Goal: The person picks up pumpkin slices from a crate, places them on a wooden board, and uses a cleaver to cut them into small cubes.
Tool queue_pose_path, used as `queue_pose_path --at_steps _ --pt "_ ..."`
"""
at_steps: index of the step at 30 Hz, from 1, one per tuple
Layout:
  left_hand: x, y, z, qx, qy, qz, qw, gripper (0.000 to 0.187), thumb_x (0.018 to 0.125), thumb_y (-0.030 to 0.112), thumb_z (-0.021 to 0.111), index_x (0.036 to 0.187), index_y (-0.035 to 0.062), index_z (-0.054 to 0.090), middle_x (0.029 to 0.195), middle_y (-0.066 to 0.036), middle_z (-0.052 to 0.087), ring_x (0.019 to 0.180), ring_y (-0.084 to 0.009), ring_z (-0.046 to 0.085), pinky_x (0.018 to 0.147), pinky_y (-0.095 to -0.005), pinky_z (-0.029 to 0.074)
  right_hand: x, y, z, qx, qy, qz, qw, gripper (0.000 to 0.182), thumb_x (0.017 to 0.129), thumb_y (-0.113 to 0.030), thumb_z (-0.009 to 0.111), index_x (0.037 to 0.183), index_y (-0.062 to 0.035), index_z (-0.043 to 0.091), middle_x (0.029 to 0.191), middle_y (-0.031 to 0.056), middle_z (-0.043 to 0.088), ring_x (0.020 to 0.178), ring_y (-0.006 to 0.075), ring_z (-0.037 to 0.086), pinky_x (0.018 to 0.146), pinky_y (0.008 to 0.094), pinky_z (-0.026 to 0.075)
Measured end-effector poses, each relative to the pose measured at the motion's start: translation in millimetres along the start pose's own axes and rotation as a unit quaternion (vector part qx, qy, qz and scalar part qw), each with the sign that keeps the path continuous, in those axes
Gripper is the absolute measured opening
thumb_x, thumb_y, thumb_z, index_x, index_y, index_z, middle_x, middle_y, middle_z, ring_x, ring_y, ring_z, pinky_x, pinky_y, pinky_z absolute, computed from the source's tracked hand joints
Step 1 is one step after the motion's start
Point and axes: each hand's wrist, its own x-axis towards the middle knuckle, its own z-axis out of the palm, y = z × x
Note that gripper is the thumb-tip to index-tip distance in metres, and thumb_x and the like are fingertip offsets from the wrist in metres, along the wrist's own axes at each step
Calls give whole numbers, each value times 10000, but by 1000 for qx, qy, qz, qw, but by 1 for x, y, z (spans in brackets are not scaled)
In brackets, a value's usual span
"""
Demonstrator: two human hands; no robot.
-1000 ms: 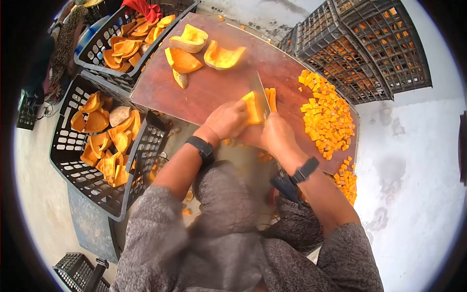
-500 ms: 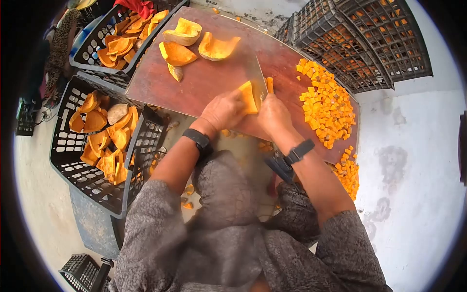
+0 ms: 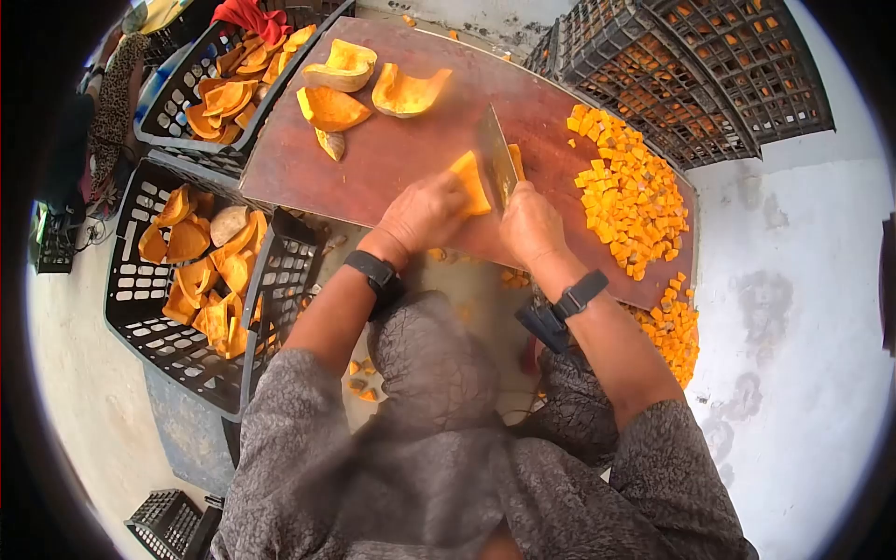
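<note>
My left hand (image 3: pixel 425 210) is closed on a thick piece of pumpkin (image 3: pixel 471 184) at the near edge of the reddish-brown board (image 3: pixel 401 154). In my right hand (image 3: pixel 532 224) is the handle of a wide-bladed knife (image 3: pixel 501 154), its blade upright beside the cut end of that piece. A pumpkin slice (image 3: pixel 517 162) shows just past the blade, partly hidden by it. Farther back on the board lie several curved pumpkin pieces (image 3: pixel 403 93). To the right of my right hand spreads a heap of pumpkin cubes (image 3: pixel 630 201).
Two black crates of pumpkin pieces stand on the left, a nearer crate (image 3: pixel 140 317) and a farther crate (image 3: pixel 173 98). Stacked black crates (image 3: pixel 653 84) rise behind the cubes. More cubes (image 3: pixel 674 341) lie beyond the board's right corner. A white wall (image 3: pixel 793 280) bounds the right.
The view has shifted slightly. My left hand still grips the pumpkin piece, and the knife blade now shows more of its broad face beside it.
</note>
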Motion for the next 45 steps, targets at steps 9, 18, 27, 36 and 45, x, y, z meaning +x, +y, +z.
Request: queue_pose_path --at_steps 9,18,27,36,45 --pt "0 6 -2 -4 3 -58 998 165 751 110 651 900 54 605 1081 -178 537 912 -371 604 801 -427 525 -25 -5 -38 67 32 -69 995 155 883 -95 569 897 54 528 801 312 624 804 475 623 722 530 491" --pt "3 -2 -2 37 32 4 999 120 753 124 669 832 57 608 941 -122 581 878 -343 588 787 -428 502 -25 -10 -48 23 -29 -80 996 183 904 -119 567 916 61 539 802 304 627 826 488 613 736 526 480" --pt "4 -8 1 8 42 4 999 116 746 108 673 834 63 613 958 -110 596 901 -328 584 816 -413 497 -20 -16 -49 -2 -35 -103 994 159 878 -101 590 896 53 555 862 280 632 854 461 613 776 515 481" --pt "7 -10 -3 15 5 -29 999 158 729 69 681 875 68 621 990 -100 595 929 -327 569 826 -404 497 -15 -16 -49 -5 -35 -88 996 155 873 -106 593 885 47 576 851 280 633 861 454 620 781 508 486" --pt "5 -8 -1 -24 54 -6 998 142 732 46 666 859 36 603 990 -125 581 951 -337 569 822 -412 497 -17 -19 -60 12 -66 -90 994 162 893 -97 572 899 65 568 877 316 622 875 483 606 792 516 480"
